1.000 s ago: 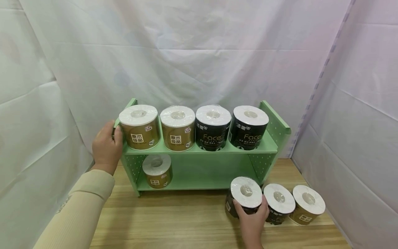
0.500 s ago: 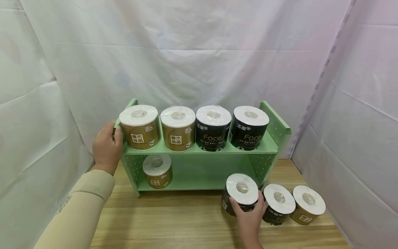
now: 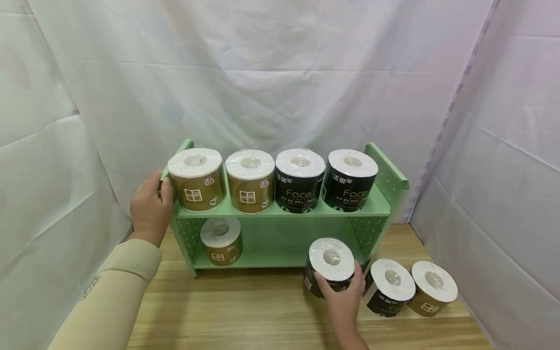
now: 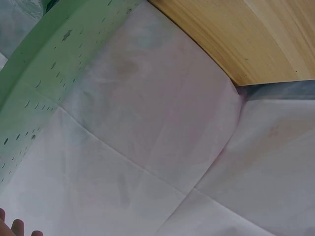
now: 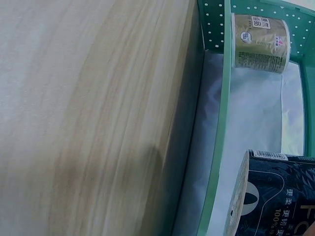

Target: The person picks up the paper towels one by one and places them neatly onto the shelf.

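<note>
While the left hand (image 3: 150, 210) grips the left side of the green rack (image 3: 280, 248), the right hand (image 3: 343, 300) holds a black-wrapped roll (image 3: 329, 270) before the rack's lower right, now shifted nearer the rack's centre, apparently advancing the roll-moving work.

Beige L sleeve (image 3: 108, 304), wide cuff (image 3: 131, 262), sm dk lettering (image 3: 90, 288), bare hands (image 3: 150, 209) (image 3: 343, 301)
</note>
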A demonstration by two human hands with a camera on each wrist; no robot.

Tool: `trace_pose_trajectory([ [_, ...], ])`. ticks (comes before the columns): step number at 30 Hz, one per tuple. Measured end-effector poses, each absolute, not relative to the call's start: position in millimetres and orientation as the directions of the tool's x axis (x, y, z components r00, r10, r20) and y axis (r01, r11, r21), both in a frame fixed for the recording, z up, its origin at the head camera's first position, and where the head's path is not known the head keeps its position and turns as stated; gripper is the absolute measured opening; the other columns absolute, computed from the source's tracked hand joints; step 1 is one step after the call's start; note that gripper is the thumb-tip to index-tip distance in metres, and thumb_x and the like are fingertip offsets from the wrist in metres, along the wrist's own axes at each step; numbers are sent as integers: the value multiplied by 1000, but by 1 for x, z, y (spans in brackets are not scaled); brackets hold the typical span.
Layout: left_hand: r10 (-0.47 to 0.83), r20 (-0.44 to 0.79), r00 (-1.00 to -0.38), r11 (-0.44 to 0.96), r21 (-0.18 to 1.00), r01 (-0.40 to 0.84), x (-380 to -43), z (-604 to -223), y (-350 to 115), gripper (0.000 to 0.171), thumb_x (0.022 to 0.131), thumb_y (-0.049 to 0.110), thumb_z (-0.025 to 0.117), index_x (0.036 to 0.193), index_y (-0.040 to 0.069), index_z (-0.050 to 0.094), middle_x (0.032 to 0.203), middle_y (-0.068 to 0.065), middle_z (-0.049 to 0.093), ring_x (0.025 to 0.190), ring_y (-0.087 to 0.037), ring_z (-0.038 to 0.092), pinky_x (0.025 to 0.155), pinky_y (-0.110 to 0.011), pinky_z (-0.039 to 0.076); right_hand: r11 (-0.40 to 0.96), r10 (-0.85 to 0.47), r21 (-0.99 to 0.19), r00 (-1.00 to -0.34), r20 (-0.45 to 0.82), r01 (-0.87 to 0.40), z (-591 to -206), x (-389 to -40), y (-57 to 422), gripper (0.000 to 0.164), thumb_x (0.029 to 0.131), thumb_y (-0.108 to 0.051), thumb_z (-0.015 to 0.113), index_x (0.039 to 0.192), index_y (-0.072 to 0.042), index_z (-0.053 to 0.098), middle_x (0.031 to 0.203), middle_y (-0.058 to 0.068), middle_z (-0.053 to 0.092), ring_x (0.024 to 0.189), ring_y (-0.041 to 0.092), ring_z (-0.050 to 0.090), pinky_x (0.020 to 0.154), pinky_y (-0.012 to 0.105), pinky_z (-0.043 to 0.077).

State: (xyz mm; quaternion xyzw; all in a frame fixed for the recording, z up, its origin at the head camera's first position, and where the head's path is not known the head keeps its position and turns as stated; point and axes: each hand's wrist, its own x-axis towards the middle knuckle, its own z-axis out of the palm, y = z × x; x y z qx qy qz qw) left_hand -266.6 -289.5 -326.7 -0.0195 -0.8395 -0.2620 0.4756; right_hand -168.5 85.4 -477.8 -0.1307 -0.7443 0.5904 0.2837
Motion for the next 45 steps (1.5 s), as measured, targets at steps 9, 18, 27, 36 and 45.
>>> trace_pose_trajectory([
  [9, -213, 808, -549, 866, 417, 278, -266, -327, -290, 24, 97, 20, 44, 99, -2, 54, 79, -24, 52, 72, -43, 47, 67, -56, 38, 272, 508, -949, -813, 285, -163, -476, -179, 77, 98, 65, -12, 88, 144, 2, 32, 139, 28, 31, 130, 38, 28, 106, 59, 24],
  [18, -218, 813, -540, 866, 417, 277, -265, -328, -289, 25, 97, 20, 44, 100, -3, 54, 80, -25, 53, 72, -44, 48, 67, -57, 39, 289, 489, -944, -822, 291, -163, -470, -190, 70, 99, 65, -15, 88, 145, 2, 32, 140, 27, 32, 131, 38, 29, 106, 59, 25],
  [27, -227, 808, -544, 865, 424, 268, -265, -327, -289, 25, 97, 20, 44, 100, -2, 54, 79, -24, 53, 72, -43, 48, 66, -56, 38, 248, 460, -952, -843, 279, -180, -464, -199, 60, 98, 67, -15, 88, 146, -1, 32, 143, 24, 31, 132, 37, 29, 106, 58, 25],
  [36, -230, 805, -546, 864, 427, 266, -266, -326, -289, 25, 98, 21, 44, 100, -2, 54, 78, -24, 52, 71, -43, 47, 66, -56, 38, 236, 448, -956, -853, 267, -175, -463, -207, 51, 97, 67, -17, 88, 146, -4, 33, 142, 23, 32, 130, 36, 32, 105, 57, 29],
  [45, -218, 815, -537, 868, 414, 275, -267, -327, -289, 27, 97, 20, 44, 104, -3, 56, 81, -26, 55, 73, -45, 49, 68, -57, 40, 216, 451, -963, -858, 247, -163, -467, -214, 46, 96, 67, -19, 88, 146, -6, 35, 142, 21, 32, 130, 35, 33, 106, 54, 30],
])
